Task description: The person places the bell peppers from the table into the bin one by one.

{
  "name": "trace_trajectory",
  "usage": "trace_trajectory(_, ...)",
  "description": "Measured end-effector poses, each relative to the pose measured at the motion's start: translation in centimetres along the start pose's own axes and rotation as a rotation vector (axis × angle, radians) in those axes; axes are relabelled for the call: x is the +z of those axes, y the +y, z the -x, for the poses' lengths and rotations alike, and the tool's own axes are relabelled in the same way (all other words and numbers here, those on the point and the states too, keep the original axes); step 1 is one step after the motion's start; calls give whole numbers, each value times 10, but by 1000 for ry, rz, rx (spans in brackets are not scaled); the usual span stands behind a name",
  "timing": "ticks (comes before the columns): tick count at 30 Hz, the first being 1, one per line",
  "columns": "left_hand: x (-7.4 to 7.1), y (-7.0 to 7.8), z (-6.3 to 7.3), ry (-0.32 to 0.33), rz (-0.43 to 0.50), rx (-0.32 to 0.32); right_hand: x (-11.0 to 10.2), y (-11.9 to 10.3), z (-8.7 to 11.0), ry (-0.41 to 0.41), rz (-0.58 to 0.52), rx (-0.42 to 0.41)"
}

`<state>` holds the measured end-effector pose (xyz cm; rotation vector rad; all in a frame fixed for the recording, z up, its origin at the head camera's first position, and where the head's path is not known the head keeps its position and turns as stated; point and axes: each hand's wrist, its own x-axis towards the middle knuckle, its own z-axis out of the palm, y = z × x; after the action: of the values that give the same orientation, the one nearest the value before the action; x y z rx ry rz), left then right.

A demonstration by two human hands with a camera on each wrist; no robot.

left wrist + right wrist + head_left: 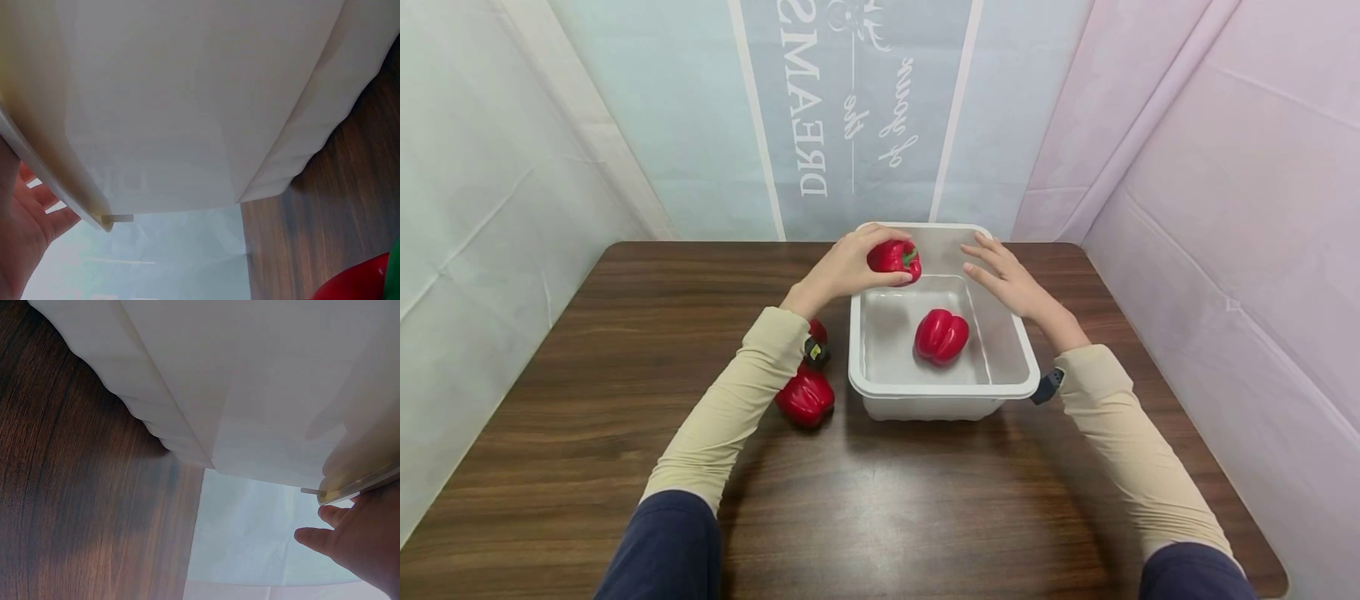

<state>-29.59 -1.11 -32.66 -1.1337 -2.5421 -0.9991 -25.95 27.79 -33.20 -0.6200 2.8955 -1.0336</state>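
Observation:
My left hand holds a red bell pepper with a green stem over the back left of the white plastic bin. Thumb and fingers curl round the pepper from its left side. Inside the bin, a second red bell pepper lies on the floor. Above the bin's right wall is my right hand, its fingers extended and nothing in them. In the left wrist view the bin's outer wall hides the held pepper. The right wrist view shows the right hand beside the rim.
Left of the bin, a red bell pepper lies on the dark wooden table. Another red pepper behind it is partly hidden by my left wrist and its camera. Printed cloth hangs behind the table, with pale cloth walls on both sides.

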Motion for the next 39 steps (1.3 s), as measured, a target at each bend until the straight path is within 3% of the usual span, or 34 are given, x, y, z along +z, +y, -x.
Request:
trace_trajectory(8,-9,3,-3,95,-16,81,1,0,0,0,-4,-1)
trace_trajectory(15,-17,2,1,138,10,111,1,0,0,-4,-3,7)
trace_trajectory(39,-29,-14,25,129,6,31,1,1,-1,-7,-23,13)
